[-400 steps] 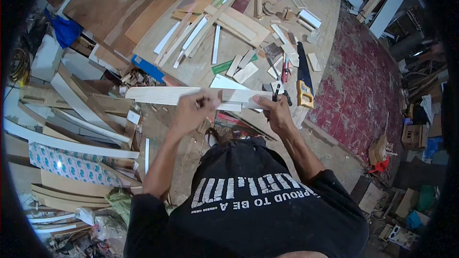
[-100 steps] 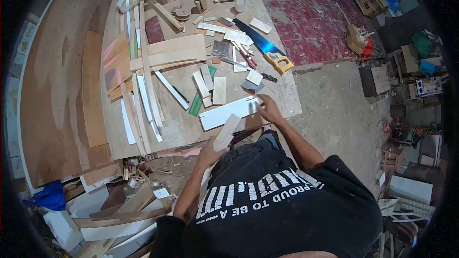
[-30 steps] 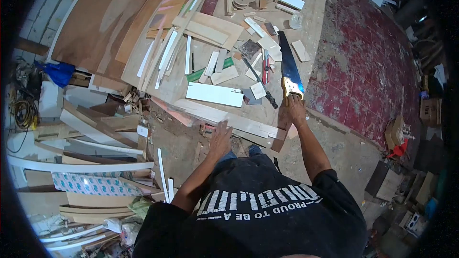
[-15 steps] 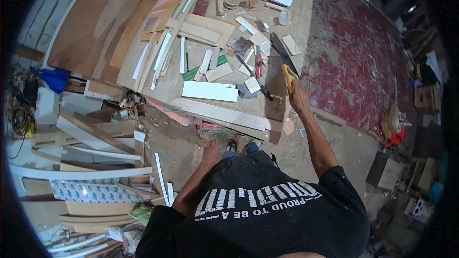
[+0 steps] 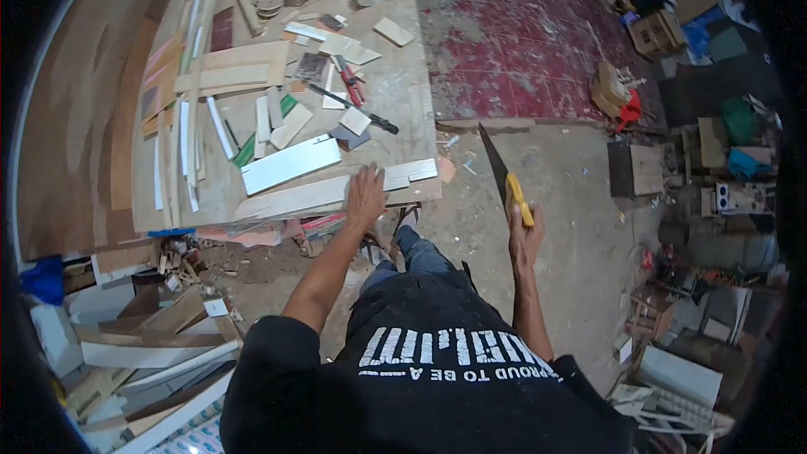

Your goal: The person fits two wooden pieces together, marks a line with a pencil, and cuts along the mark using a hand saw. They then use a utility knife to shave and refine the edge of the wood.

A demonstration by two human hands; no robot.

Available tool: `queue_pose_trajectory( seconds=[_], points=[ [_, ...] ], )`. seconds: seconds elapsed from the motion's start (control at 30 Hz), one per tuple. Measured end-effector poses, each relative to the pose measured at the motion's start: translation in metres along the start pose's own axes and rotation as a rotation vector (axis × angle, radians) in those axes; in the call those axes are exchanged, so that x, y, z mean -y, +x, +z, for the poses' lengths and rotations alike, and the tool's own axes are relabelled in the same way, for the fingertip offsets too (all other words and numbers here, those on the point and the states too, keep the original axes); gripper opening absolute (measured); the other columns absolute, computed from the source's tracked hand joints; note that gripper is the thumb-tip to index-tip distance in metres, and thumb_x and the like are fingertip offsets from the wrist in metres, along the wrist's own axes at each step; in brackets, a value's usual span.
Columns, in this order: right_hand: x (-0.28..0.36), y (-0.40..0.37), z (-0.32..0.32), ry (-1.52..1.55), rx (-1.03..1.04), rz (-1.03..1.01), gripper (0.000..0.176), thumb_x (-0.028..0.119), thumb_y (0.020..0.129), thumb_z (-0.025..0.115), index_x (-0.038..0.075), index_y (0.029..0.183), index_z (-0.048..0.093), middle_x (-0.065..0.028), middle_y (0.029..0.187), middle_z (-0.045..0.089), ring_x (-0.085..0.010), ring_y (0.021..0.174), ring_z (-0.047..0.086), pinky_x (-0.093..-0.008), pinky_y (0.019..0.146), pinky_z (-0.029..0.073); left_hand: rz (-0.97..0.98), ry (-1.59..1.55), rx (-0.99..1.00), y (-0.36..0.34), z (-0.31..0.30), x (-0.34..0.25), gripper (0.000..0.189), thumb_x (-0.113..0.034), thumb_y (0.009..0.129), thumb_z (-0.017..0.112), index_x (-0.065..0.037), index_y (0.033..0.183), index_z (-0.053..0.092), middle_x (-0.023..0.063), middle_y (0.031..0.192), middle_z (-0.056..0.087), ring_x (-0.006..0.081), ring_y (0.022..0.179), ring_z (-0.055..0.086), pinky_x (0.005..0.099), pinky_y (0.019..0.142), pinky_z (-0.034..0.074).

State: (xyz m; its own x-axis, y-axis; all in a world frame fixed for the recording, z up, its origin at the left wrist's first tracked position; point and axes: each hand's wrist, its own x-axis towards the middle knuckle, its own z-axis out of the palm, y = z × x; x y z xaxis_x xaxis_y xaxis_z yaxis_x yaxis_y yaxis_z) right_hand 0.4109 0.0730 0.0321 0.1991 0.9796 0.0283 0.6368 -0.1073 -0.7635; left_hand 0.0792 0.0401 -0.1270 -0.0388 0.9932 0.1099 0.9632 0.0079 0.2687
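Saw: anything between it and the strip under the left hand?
Nothing visible. The saw in the right hand is off the table corner, over floor; only open air lies between it and the strip the left hand presses.

The yellow-handled handsaw [image 5: 504,185], at three o'clock of the plywood bench [image 5: 408,84], has a dull dark metal blade and a glossy plastic grip. The long pale plank [image 5: 290,200] along the bench's six o'clock edge is raw, matt wood. The white rectangular panel [image 5: 290,164] at its eleven o'clock looks smooth and slightly glossy.

Worn red tiled floor [image 5: 513,34], grey concrete patch [image 5: 580,202], cluttered plywood workbench [image 5: 403,101], dim light.
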Motion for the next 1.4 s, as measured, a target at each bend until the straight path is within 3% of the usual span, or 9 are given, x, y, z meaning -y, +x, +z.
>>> queue_pose_trajectory(
  seconds=[0.07, 0.13, 0.27, 0.5, 0.77, 1.0, 1.2, 1.3, 1.4],
  points=[
    [-0.025, -0.032, -0.02, -0.072, -0.027, 0.054, 0.032, 0.027, 0.098, 0.066, -0.004, 0.101, 0.059, -0.0121, 0.083, 0.062, -0.0177, 0.079, 0.056, -0.0337, 0.072, 0.049, 0.019, 0.073, -0.092, 0.012, -0.004, -0.006, 0.055, -0.028, 0.08, 0.078, -0.003, 0.126, 0.061, 0.0144, 0.133, 0.054, 0.0325, 0.126, 0.049, 0.0477, 0.101, 0.042],
    [-0.047, -0.057, -0.033, 0.017, -0.027, 0.252, 0.033, 0.029, 0.097, 0.067, -0.004, 0.1, 0.06, -0.0136, 0.086, 0.064, -0.0187, 0.081, 0.058, -0.0343, 0.074, 0.05, -0.087, -0.058, 0.212, 0.023, -0.005, 0.0, 0.065, -0.034, 0.077, 0.082, -0.004, 0.13, 0.059, 0.0127, 0.131, 0.054, 0.031, 0.126, 0.048, 0.0478, 0.101, 0.041],
    [-0.067, -0.081, -0.038, 0.113, -0.062, 0.352, 0.036, 0.031, 0.096, 0.068, -0.004, 0.1, 0.061, -0.0154, 0.089, 0.066, -0.0205, 0.083, 0.061, -0.0357, 0.076, 0.05, -0.015, -0.095, 0.224, 0.027, 0.009, -0.005, 0.069, -0.036, 0.074, 0.084, -0.005, 0.131, 0.059, 0.0118, 0.127, 0.054, 0.0304, 0.123, 0.049, 0.0472, 0.101, 0.04],
    [-0.048, -0.054, -0.037, 0.067, 0.026, 0.283, 0.034, 0.031, 0.096, 0.068, -0.001, 0.106, 0.062, -0.0138, 0.087, 0.067, -0.0195, 0.081, 0.062, -0.0348, 0.074, 0.05, -0.024, -0.083, 0.159, 0.058, 0.036, -0.065, 0.071, -0.038, 0.077, 0.083, -0.01, 0.136, 0.058, 0.0123, 0.137, 0.05, 0.0328, 0.131, 0.043, 0.0519, 0.105, 0.035],
    [-0.048, -0.003, -0.047, 0.174, 0.163, 0.241, 0.032, 0.03, 0.098, 0.068, 0.001, 0.106, 0.058, -0.009, 0.082, 0.063, -0.016, 0.077, 0.058, -0.0326, 0.069, 0.049, -0.059, -0.154, 0.209, 0.078, 0.067, -0.089, 0.077, -0.049, 0.082, 0.075, -0.016, 0.147, 0.051, 0.0146, 0.157, 0.035, 0.0379, 0.15, 0.022, 0.0576, 0.117, 0.024],
    [-0.027, 0.022, -0.055, 0.143, 0.177, 0.204, 0.042, 0.028, 0.099, 0.065, -0.001, 0.128, 0.057, -0.0049, 0.08, 0.059, -0.0138, 0.071, 0.054, -0.0302, 0.063, 0.045, -0.176, -0.091, 0.295, 0.083, 0.052, -0.102, 0.07, -0.058, 0.093, 0.059, -0.015, 0.147, 0.049, 0.0161, 0.163, 0.027, 0.0406, 0.153, 0.014, 0.0636, 0.118, 0.016],
    [-0.011, 0.029, -0.047, 0.252, 0.401, 0.285, 0.046, 0.024, 0.1, 0.065, -0.001, 0.136, 0.055, -0.0067, 0.095, 0.065, -0.0107, 0.081, 0.058, -0.0262, 0.068, 0.049, -0.472, -0.135, 0.244, 0.092, 0.07, -0.102, 0.058, -0.051, 0.094, 0.057, -0.01, 0.134, 0.055, 0.0176, 0.163, 0.026, 0.0399, 0.154, 0.005, 0.0664, 0.117, 0.009],
    [-0.004, 0.019, -0.022, 0.272, 0.345, 0.045, 0.047, 0.022, 0.097, 0.068, -0.006, 0.134, 0.057, -0.0131, 0.095, 0.07, -0.0143, 0.082, 0.065, -0.0298, 0.074, 0.053, -0.53, -0.176, 0.265, 0.098, 0.068, -0.105, 0.053, -0.052, 0.094, 0.058, -0.008, 0.124, 0.06, 0.0173, 0.163, 0.025, 0.039, 0.155, 0.003, 0.0676, 0.117, 0.008],
    [0.002, -0.003, -0.002, 0.271, 0.383, 0.069, 0.045, 0.02, 0.099, 0.066, -0.005, 0.135, 0.057, -0.0096, 0.099, 0.071, -0.0129, 0.085, 0.063, -0.0268, 0.076, 0.052, -0.536, -0.176, 0.253, 0.1, 0.072, -0.103, 0.058, -0.057, 0.093, 0.056, -0.008, 0.124, 0.058, 0.0172, 0.16, 0.023, 0.0389, 0.154, 0.0, 0.0703, 0.114, 0.007]
  ],
)
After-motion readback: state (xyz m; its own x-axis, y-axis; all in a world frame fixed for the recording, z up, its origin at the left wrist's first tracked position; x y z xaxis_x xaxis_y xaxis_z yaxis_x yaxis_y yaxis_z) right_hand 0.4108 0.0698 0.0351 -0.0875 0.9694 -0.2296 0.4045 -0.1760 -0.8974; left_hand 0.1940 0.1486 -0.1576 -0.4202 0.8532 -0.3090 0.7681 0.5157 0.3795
